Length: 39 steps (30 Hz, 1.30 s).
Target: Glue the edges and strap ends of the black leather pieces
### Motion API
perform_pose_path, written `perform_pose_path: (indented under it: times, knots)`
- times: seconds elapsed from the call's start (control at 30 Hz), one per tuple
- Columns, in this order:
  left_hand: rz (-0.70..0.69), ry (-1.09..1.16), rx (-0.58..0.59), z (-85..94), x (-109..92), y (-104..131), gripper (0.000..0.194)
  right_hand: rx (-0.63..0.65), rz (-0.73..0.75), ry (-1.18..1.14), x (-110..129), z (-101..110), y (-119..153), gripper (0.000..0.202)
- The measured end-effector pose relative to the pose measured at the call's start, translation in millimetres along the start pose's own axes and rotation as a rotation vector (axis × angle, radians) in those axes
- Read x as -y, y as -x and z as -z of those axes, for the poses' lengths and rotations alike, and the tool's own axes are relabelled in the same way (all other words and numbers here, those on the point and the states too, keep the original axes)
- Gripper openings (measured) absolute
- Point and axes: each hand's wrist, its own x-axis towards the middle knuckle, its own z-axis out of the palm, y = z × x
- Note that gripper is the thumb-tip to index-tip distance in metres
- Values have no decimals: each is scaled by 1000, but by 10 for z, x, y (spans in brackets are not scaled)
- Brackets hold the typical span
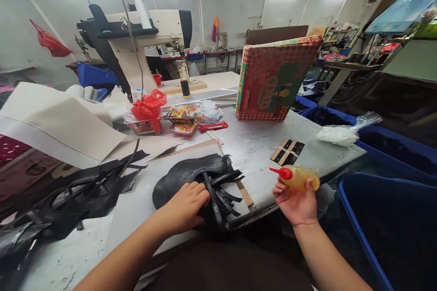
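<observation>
Right hand (297,209) wrapped around a yellowish squeeze bottle (302,178), bottle lying near-horizontal, red nozzle (285,173) pointing left toward the black piece; it's held up around the front edge of the counter (254,143). Left hand (189,200) palm down, fingers curled over the near side of the black piece (186,170), leather-looking; thumb mostly hidden, so can't tell whether it's pinching or just resting. Piece lies on a pale sheet (131,209) on the counter, loose black strips (223,195) fanned out at its right end. Black-and-tan striped pad (287,152) just beyond the bottle, red printed carton (269,86) upright behind that. Black offcuts (92,186) heaped to the left. Snack packs (183,118) and red plastic bag (148,109) farther back, sewing machine (150,38) behind them. Blue bin (360,227) at right, off the counter.
</observation>
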Motion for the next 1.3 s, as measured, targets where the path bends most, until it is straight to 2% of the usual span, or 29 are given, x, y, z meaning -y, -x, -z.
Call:
perform_pose_path:
  times: [0.13,0.3,0.47,0.6,0.77,0.97,1.07,1.3]
  knots:
    - [-50,101,31,3,54,-11,20,15,-15,-13,-16,-66,25,56]
    - [86,309,11,-11,53,-95,4,44,1,17,-43,-180,31,51]
    - [128,330,5,16,-57,-245,9,64,105,153,-27,-277,73,50]
    - [204,374,28,45,-70,-317,11,41,184,266,-28,-354,160,54]
    - [257,603,22,23,-17,-339,16,107,296,368,-51,-415,271,57]
    - [292,774,0,26,-12,-338,20,64,450,504,-138,-368,302,48]
    - [314,835,6,38,-18,-344,20,88,523,593,-190,-298,299,43]
    - [320,1010,-7,54,-36,-335,27,122,509,709,-278,-148,307,41]
